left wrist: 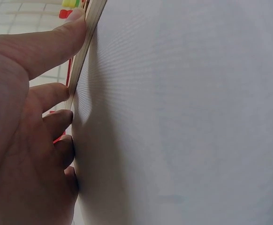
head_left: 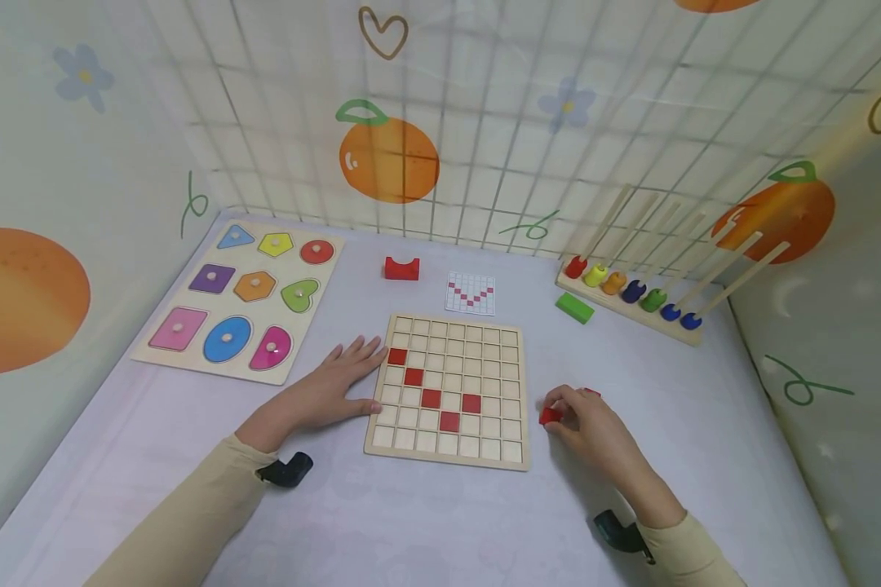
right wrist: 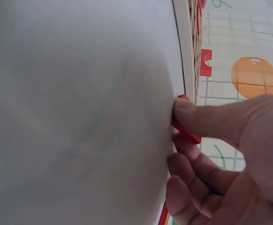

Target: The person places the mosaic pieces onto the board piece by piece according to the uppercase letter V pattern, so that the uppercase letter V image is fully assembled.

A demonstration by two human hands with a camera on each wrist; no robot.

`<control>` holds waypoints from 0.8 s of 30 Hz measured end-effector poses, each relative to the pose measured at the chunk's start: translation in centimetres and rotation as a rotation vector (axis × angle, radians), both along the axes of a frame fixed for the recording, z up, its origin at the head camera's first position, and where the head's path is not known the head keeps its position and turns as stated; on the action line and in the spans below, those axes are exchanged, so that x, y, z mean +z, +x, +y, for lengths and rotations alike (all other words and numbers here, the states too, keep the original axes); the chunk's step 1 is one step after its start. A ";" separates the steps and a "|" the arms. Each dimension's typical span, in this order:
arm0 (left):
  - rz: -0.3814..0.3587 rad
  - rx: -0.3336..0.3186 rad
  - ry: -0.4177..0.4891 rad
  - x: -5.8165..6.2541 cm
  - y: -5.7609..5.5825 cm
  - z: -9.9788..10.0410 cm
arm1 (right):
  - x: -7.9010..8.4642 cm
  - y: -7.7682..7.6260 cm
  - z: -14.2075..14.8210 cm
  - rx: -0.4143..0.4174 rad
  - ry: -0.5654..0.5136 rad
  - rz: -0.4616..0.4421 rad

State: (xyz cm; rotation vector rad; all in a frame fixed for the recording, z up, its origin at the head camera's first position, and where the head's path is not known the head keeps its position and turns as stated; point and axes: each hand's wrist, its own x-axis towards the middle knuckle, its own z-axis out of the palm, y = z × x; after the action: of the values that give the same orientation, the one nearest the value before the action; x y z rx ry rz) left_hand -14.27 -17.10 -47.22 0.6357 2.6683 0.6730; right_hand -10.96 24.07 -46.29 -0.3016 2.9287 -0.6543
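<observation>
A wooden grid board (head_left: 451, 319) lies on the table with several red square tiles (head_left: 431, 399) set in its cells, running down in a diagonal and turning up at the right. My left hand (head_left: 330, 387) rests beside the board's left edge, fingers spread and straight, fingertips and thumb right at the rim. Just off the board's right edge, my right hand (head_left: 591, 432) pinches a red tile (head_left: 550, 416) between thumb and fingers; in the right wrist view this tile (right wrist: 187, 125) is tilted. Another red piece (head_left: 591, 392) shows partly behind that hand.
A pattern card (head_left: 471, 293) with a V of red squares lies behind the board. Near it are a red notched block (head_left: 401, 269) and a green block (head_left: 575, 308). A shape puzzle (head_left: 264, 371) lies at left; a peg stand (head_left: 624, 308) with coloured rings stands back right.
</observation>
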 end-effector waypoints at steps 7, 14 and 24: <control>-0.001 0.000 0.002 0.0 0.0 0.0 | 0.2 0.0 0.0 -0.007 -0.032 -0.061; -0.003 0.003 0.000 -0.1 0.0 -0.1 | 0.1 -0.1 -0.3 -0.022 -0.101 -0.042; -0.004 0.003 0.010 -0.1 0.0 -0.1 | 0.4 -0.6 -1.3 -0.022 -0.190 0.063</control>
State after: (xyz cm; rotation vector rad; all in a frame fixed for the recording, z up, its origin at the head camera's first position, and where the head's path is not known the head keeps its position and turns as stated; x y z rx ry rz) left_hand -14.28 -17.17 -47.33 0.6322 2.6640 0.6883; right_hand -11.52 22.81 -45.84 -0.3151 2.9365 -0.9459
